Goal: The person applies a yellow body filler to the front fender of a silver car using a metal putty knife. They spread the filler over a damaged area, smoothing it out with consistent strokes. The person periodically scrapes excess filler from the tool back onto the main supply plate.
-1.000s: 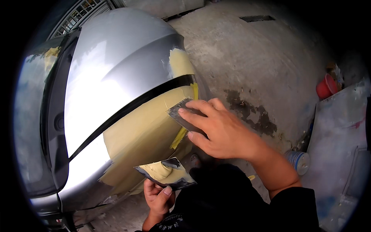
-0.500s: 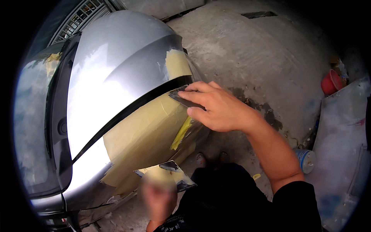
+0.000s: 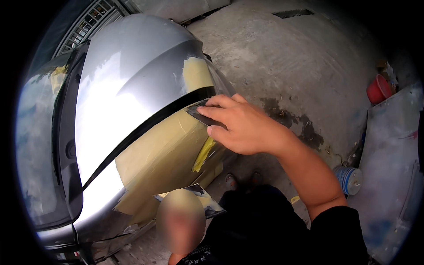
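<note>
My right hand (image 3: 249,126) is closed on a thin dark putty spreader (image 3: 203,115), fingers laid along its top and thumb at its near edge. The blade rests against the far end of a broad beige coat of body filler (image 3: 154,143) on the car's fender (image 3: 99,201), beside the dark gap under the hood (image 3: 132,57). Below it, my left hand (image 3: 181,227) is blurred, with a putty board (image 3: 214,204) at its fingers. The board carries beige and dark smears. A bright yellow strip (image 3: 203,154) marks the fender side below the spreader.
Another beige filler patch (image 3: 197,73) covers the hood's front corner. The windshield (image 3: 39,145) is at the left. On the right are a blue-and-white bucket (image 3: 351,180), a red basin (image 3: 379,89) and a pale panel (image 3: 391,154). Wet stains darken the concrete floor (image 3: 287,57).
The whole view has shifted slightly, with the car a little further left. The spreader stays at nearly the same spot on the filler, and both hands keep their holds.
</note>
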A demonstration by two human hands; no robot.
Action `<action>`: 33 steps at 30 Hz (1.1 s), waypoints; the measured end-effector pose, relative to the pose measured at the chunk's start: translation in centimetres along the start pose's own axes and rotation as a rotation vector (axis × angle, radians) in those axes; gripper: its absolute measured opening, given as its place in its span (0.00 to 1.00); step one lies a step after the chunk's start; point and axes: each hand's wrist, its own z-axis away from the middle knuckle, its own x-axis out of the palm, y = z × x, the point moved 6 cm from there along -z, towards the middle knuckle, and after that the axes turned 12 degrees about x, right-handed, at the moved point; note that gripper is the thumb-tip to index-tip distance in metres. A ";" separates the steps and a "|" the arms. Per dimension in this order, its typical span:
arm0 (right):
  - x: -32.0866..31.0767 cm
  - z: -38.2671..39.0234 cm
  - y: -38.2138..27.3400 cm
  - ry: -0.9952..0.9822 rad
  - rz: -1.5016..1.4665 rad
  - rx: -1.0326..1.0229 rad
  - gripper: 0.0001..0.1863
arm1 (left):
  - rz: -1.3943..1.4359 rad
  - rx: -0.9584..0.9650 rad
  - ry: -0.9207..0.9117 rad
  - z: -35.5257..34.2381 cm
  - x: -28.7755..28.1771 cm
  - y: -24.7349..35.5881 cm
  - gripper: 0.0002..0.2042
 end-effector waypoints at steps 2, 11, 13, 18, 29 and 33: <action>0.3 0.7 -0.2 0.031 0.024 -0.020 0.24 | -0.158 -0.031 -0.013 -0.1 -0.6 0.0 0.30; 3.5 5.4 -1.5 0.292 -0.007 -0.154 0.26 | -0.347 0.012 0.161 -1.2 1.6 1.3 0.21; 4.1 6.1 -1.2 0.314 -0.010 -0.154 0.26 | -0.287 0.023 0.170 -1.3 2.0 1.4 0.21; 2.8 6.3 -1.7 0.340 -0.002 -0.188 0.26 | -0.205 0.070 0.083 -0.5 0.8 1.8 0.29; 5.0 7.3 -1.1 0.341 -0.016 -0.191 0.27 | -0.217 0.126 0.236 0.0 1.9 2.5 0.19; 4.0 6.7 -2.2 0.379 -0.041 -0.211 0.28 | -0.246 0.163 0.211 -0.1 2.0 2.9 0.20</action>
